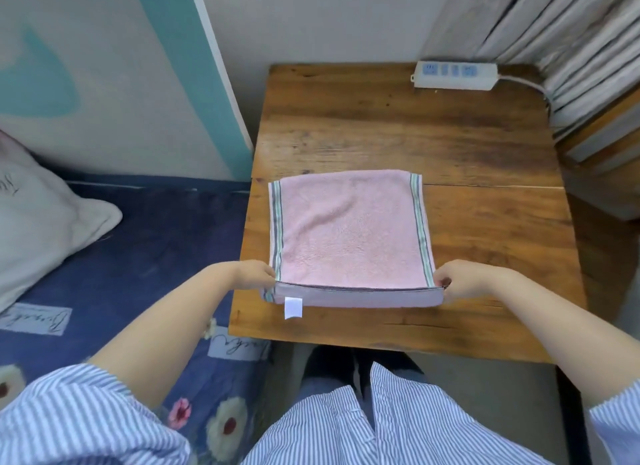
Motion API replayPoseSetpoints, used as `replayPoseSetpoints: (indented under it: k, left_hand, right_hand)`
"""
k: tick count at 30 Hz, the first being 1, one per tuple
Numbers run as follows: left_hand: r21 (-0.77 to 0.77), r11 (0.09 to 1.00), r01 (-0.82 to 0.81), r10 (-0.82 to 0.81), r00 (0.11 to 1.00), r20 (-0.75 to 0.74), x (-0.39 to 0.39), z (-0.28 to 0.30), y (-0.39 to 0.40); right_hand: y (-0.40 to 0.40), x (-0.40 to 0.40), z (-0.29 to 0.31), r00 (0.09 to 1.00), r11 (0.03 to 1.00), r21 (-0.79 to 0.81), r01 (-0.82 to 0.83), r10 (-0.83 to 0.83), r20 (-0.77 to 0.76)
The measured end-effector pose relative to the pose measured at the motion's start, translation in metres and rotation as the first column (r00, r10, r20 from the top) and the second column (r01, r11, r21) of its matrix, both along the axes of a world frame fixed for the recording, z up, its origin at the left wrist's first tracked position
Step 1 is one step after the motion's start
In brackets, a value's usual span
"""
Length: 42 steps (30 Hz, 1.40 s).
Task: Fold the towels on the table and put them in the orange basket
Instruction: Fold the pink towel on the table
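A pink towel (pixel 349 232) with green and grey striped side borders lies folded on the wooden table (pixel 467 153), its upper layer reaching almost to the near edge of the lower one. A white label (pixel 293 307) hangs from the near left edge. My left hand (pixel 254 274) pinches the near left corner of the upper layer. My right hand (pixel 459 280) pinches the near right corner. No orange basket is in view.
A white power strip (pixel 455 75) with its cable lies at the table's far right. A bed with a dark blue flowered sheet (pixel 138 257) and a white pillow (pixel 38 215) stands left of the table. Curtains (pixel 571 32) hang at the right.
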<state>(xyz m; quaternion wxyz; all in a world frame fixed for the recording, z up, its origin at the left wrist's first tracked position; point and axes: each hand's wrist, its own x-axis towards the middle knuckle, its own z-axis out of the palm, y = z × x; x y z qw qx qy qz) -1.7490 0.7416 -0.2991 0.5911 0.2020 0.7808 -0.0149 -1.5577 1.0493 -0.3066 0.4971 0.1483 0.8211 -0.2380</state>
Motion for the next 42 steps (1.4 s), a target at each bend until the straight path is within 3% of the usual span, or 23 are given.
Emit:
replayPoseSetpoints:
  k: [3,7,10,14,16,22,26,36,42]
  left_hand:
    - [0.113,0.96,-0.255,0.254,0.967,0.018,-0.011,-0.002,-0.004]
    - [0.355,0.692,-0.629,0.652,0.755,0.067,-0.04,0.001,0.003]
    - [0.441,0.513,-0.737,0.779,0.615,0.122,-0.059,0.003,0.02]
    - [0.479,0.361,-0.8,0.862,0.482,0.155,-0.078,-0.007,0.048]
    - [0.487,0.369,-0.791,0.882,0.463,0.084,-0.088,-0.02,0.059]
    - [0.497,0.37,-0.785,0.917,0.394,-0.062,-0.102,-0.048,0.087]
    - [0.564,0.407,-0.719,0.9,0.422,-0.112,-0.107,-0.062,0.094]
    - [0.52,0.52,-0.677,0.854,0.399,-0.335,-0.107,-0.079,0.115]
    - [0.41,0.661,-0.628,0.736,0.438,-0.517,-0.111,-0.082,0.114]
  right_hand:
    - [0.009,-0.013,0.007,0.971,0.975,-0.062,0.215,-0.22,-0.091]
    - [0.025,-0.038,0.02,0.745,0.81,-0.205,0.55,-0.587,-0.317]
    - [0.033,-0.061,0.023,0.552,0.632,-0.392,0.668,-0.775,-0.307]
    - [0.046,-0.095,0.007,0.403,0.521,-0.438,0.732,-0.85,-0.338]
    - [0.05,-0.113,-0.005,0.361,0.489,-0.417,0.766,-0.864,-0.351]
    - [0.054,-0.15,-0.039,0.345,0.487,-0.328,0.809,-0.846,-0.406]
    - [0.056,-0.163,-0.056,0.34,0.488,-0.235,0.841,-0.813,-0.473]
    - [0.048,-0.174,-0.077,0.352,0.475,-0.058,0.878,-0.724,-0.593]
    - [0.039,-0.177,-0.074,0.478,0.53,0.127,0.838,-0.604,-0.638]
